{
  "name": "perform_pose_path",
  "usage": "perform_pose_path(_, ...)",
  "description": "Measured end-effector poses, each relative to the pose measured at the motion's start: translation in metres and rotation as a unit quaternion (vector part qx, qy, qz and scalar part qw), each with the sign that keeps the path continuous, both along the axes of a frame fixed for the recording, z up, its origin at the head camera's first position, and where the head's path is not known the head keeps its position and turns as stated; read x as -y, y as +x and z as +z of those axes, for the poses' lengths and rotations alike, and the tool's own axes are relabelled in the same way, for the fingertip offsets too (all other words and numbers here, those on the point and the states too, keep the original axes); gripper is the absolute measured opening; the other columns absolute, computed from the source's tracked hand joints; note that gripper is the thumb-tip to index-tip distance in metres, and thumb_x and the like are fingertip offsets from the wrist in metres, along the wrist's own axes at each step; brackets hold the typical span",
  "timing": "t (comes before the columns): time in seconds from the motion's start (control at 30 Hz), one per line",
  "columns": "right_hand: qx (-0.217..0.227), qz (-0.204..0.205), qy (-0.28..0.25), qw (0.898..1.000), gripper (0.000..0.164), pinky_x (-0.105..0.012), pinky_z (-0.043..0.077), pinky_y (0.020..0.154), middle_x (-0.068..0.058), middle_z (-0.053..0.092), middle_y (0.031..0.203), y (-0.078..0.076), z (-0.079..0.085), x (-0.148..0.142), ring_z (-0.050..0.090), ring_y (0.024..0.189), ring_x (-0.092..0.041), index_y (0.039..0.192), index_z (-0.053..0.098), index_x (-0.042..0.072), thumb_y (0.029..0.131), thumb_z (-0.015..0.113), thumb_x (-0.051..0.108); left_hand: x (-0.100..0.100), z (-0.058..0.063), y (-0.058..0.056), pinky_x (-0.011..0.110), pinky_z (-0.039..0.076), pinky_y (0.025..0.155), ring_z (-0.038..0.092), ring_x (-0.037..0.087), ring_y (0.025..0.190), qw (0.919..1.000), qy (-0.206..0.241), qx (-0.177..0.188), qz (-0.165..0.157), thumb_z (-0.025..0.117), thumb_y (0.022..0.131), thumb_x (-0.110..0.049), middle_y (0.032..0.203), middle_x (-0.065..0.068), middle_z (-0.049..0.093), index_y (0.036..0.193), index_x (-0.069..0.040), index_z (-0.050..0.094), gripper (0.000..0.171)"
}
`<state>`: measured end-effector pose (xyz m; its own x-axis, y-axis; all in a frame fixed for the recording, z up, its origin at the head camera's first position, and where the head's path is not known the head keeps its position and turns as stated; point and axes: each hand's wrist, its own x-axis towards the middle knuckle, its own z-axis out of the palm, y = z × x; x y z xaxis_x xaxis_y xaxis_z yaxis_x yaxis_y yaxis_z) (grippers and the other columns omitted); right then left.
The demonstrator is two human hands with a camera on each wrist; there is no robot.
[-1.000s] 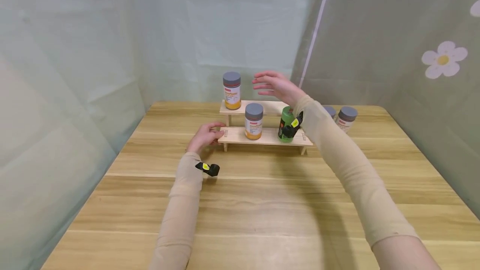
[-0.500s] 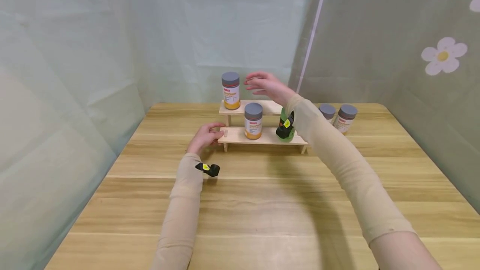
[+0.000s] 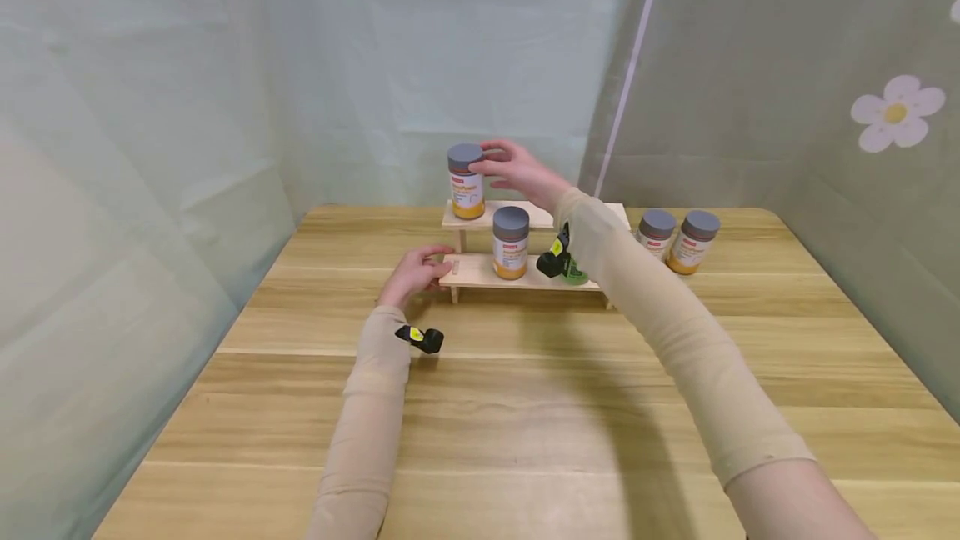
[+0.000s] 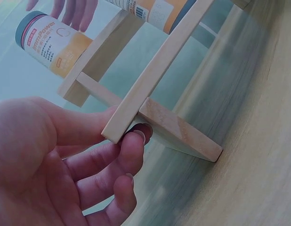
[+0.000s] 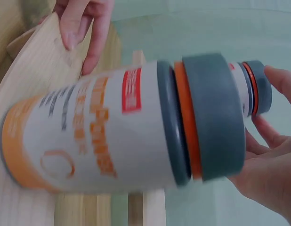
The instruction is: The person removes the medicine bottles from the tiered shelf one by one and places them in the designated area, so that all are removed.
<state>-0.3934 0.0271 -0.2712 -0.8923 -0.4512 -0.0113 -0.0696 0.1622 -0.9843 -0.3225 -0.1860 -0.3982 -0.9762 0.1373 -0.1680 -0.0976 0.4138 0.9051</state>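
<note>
A two-tier wooden display stand (image 3: 480, 272) bears grey-lidded white jars with orange bottoms. One upright jar (image 3: 467, 182) occupies the upper tier's left end; another jar (image 3: 511, 244) stands on the lower tier. My left hand (image 3: 412, 275) pinches the lower board's left end, thumb above and fingers beneath in the left wrist view. Beside the upper jar's lid (image 5: 262, 88), my right hand (image 3: 521, 172) has its thumb and fingers spread around the lid's near side. A green can (image 3: 575, 271) on the lower tier is mostly hidden behind the right wrist.
Two more jars stand on the table right of the stand, a nearer-edge jar (image 3: 693, 242) and a partly hidden jar (image 3: 656, 232). The wooden table (image 3: 480, 407) stretches out in front. Pale curtains (image 3: 450, 40) hang behind and at both sides.
My right hand has moved left along the upper tier, from a gap beside the upper jar to its lid. My left hand keeps its hold on the stand; the jars stay put.
</note>
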Motion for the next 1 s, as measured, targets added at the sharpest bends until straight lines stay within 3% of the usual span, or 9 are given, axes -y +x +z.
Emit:
perform_pose_path(0.2, 0.020, -0.008, -0.007, 1.000, 0.070, -0.049, 0.032, 0.115, -0.013, 0.035, 0.152, -0.001, 0.001, 0.010, 0.040, 0.139, -0.027, 0.149, 0.028, 0.015, 0.091, 0.067, 0.020, -0.002, 0.002, 0.002, 0.029, 0.054, 0.070, 0.059, 0.007, 0.059, 0.9999, 0.014, 0.008, -0.004, 0.056, 0.099, -0.015, 0.087, 0.004, 0.065, 0.139, -0.007, 0.050, 0.042)
perform_pose_path(0.77, 0.009, -0.029, -0.002, 1.000, 0.066, -0.048, 0.038, 0.110, -0.011, 0.043, 0.145, -0.002, -0.001, 0.009, 0.046, 0.132, -0.027, 0.145, 0.034, 0.019, 0.089, 0.070, 0.024, -0.009, 0.001, -0.003, 0.028, 0.054, 0.073, 0.059, 0.008, 0.063, 0.9996, 0.018, 0.023, -0.001, 0.056, 0.099, -0.016, 0.095, 0.008, 0.064, 0.140, -0.009, 0.049, 0.043)
perform_pose_path(1.0, 0.001, -0.035, 0.004, 0.999, 0.061, -0.049, 0.039, 0.109, -0.011, 0.046, 0.143, -0.001, -0.001, 0.003, 0.048, 0.130, -0.026, 0.143, 0.038, 0.019, 0.090, 0.069, 0.023, -0.011, 0.000, -0.004, 0.028, 0.052, 0.070, 0.058, 0.007, 0.061, 0.9997, 0.015, 0.020, -0.004, 0.056, 0.098, -0.016, 0.089, 0.004, 0.065, 0.139, -0.008, 0.051, 0.041)
